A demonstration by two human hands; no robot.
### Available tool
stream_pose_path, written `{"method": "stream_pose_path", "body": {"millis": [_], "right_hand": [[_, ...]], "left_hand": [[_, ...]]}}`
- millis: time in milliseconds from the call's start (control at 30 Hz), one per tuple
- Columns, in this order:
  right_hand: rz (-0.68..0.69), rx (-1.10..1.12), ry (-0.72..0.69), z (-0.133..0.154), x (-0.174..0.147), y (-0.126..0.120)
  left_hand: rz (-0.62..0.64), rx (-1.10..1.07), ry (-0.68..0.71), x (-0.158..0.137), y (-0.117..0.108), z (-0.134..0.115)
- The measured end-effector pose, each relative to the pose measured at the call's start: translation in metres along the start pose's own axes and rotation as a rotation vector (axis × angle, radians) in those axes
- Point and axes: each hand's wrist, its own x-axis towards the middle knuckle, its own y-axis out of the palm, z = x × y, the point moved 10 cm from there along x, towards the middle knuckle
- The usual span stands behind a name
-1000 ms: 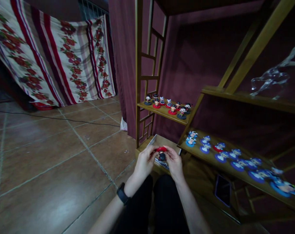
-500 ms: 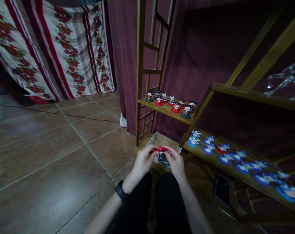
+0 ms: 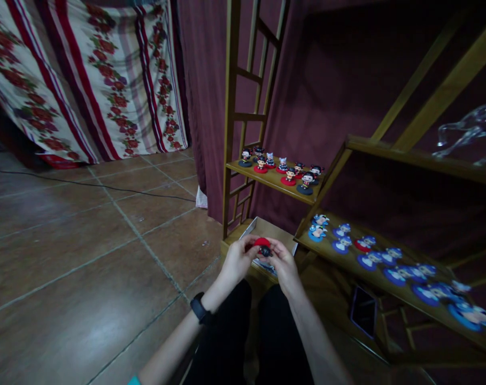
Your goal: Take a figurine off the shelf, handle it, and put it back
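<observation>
1. The left hand, fingers narrowed, holds the left of a red-based figurine.
2. That figurine is between both hands, above the open box.
3. The right hand grips its right.
4. Mostly blue-based figurines line the lower shelf.

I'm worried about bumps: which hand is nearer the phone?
Right: the right hand is up and left of the phone in view; the left hand is farther left. Both hold a figurine.

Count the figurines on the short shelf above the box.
9 visible: left group of four, one mid-shelf figurine, right group of four; held figurine excluded. More may be hidden behind.
</observation>
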Motion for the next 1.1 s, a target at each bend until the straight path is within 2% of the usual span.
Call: {"method": "stream_pose_path", "body": {"millis": [133,267,400,733,867,1100], "right_hand": [[0.01,0.105,0.173,-0.02,-0.005,0.0],[0.007,0.128,0.234,-0.025,-0.009,0.0],[-0.017,0.155,0.274,-0.031,-0.01,-0.003],[-0.053,0.249,0.325,-0.045,-0.012,-0.007],[-0.048,0.268,0.329,-0.047,-0.011,-0.005],[-0.071,0.263,0.334,-0.051,-0.01,-0.007]], "left_hand": [[0.031,-0.231,-0.214,-0.001,0.009,0.027],[0.039,-0.424,-0.405,-0.008,0.017,0.038],[0.039,-0.526,-0.542,-0.013,0.02,0.045],[0.017,-0.585,-0.633,-0.014,0.024,0.071],[-0.013,-0.614,-0.67,-0.017,0.024,0.073],[0.026,-0.662,-0.725,-0.021,0.028,0.077]]}}
